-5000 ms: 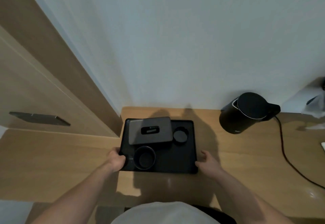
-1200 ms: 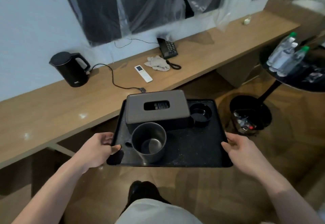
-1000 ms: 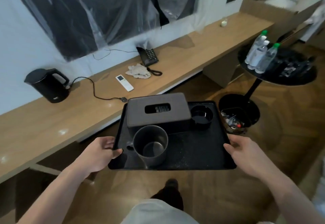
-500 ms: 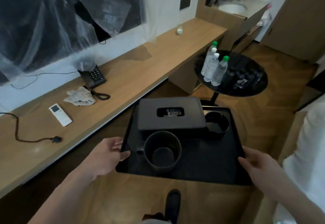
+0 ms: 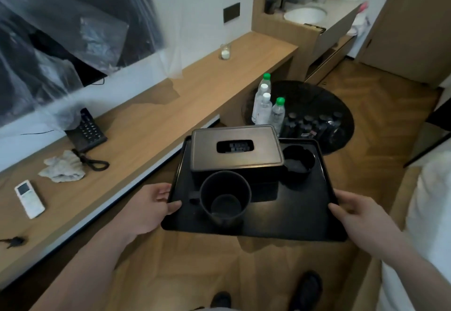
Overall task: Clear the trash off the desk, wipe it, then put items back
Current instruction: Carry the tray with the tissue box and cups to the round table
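I carry a black tray (image 5: 288,223) in the air above the wooden floor. My left hand (image 5: 148,205) grips its left edge and my right hand (image 5: 358,215) grips its right edge. On the tray stand a dark tissue box (image 5: 236,152) at the back, a dark mug (image 5: 225,197) in front of it and a black ashtray (image 5: 297,163) at the back right. The long wooden desk (image 5: 151,125) runs along the wall to my left.
On the desk lie a white remote (image 5: 29,198), a crumpled cloth (image 5: 63,166), a black phone (image 5: 86,132) and a glass candle (image 5: 225,52). A round black side table (image 5: 341,110) ahead holds water bottles (image 5: 267,105) and dark cans. A white bed (image 5: 429,213) borders the right.
I have lifted the tray off the desk, turned away to the right and walked along the room; the side table with bottles is now just beyond the tray.
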